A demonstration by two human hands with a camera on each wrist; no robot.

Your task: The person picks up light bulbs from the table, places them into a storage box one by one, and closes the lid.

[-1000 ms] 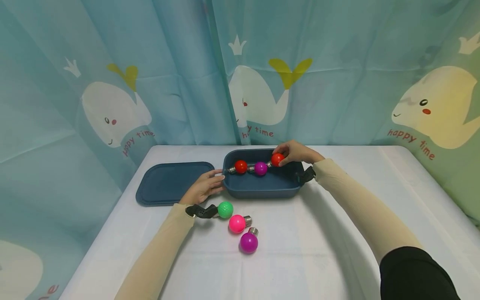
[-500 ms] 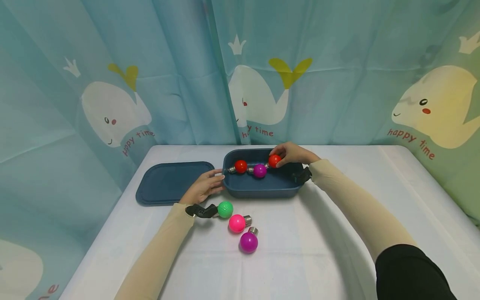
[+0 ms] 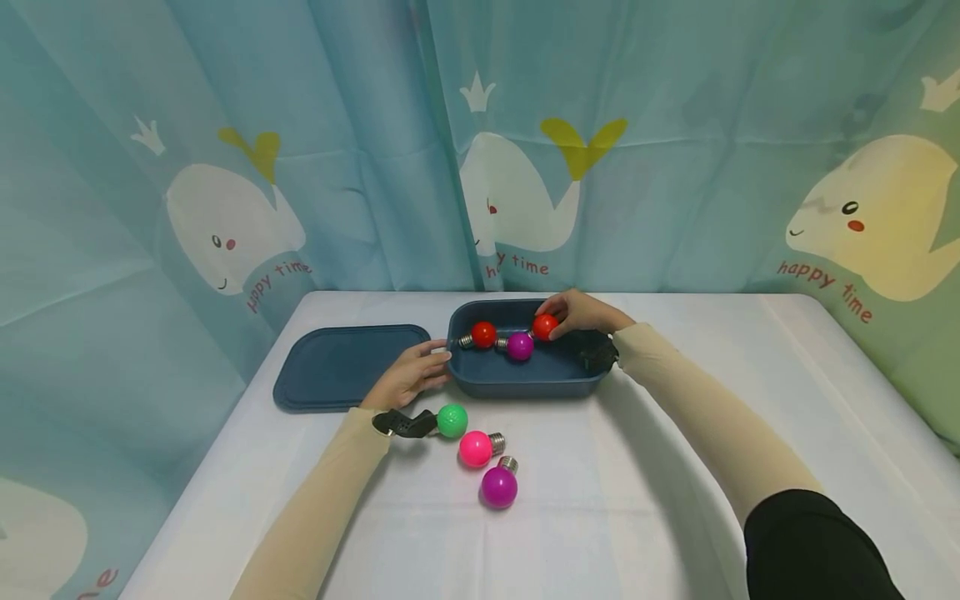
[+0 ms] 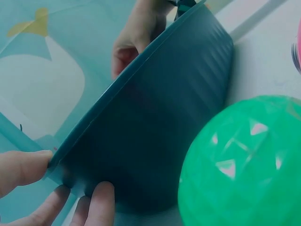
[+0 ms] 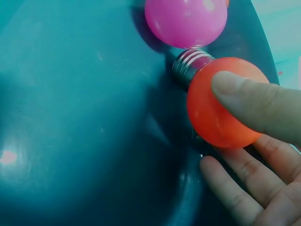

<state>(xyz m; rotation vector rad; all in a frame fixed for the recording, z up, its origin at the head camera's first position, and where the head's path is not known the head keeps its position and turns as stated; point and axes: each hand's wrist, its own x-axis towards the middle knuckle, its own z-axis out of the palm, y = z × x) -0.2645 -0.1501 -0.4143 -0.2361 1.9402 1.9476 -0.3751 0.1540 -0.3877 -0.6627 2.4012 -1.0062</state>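
Note:
My right hand (image 3: 581,313) pinches a red light bulb (image 5: 214,113) between thumb and fingers, inside the dark blue box (image 3: 525,389). Its metal screw base points toward a purple bulb (image 3: 520,347) lying in the box. Left of that one lies another red bulb (image 3: 483,334), base to the left. My left hand (image 3: 408,375) touches the box's left end, fingertips against the outer wall and rim (image 4: 117,80). Beside the left wrist, a green faceted bulb (image 4: 244,165) lies on the table.
A dark blue lid (image 3: 345,367) lies flat to the left of the box. In front of the box, a pink bulb (image 3: 475,449) and a second purple bulb (image 3: 498,487) rest on the white table. A whale-print curtain (image 3: 360,167) hangs behind the table.
My right hand has moved slightly left and down in the box with the red bulb, closer to the purple one. The left hand has stayed at the box's left end.

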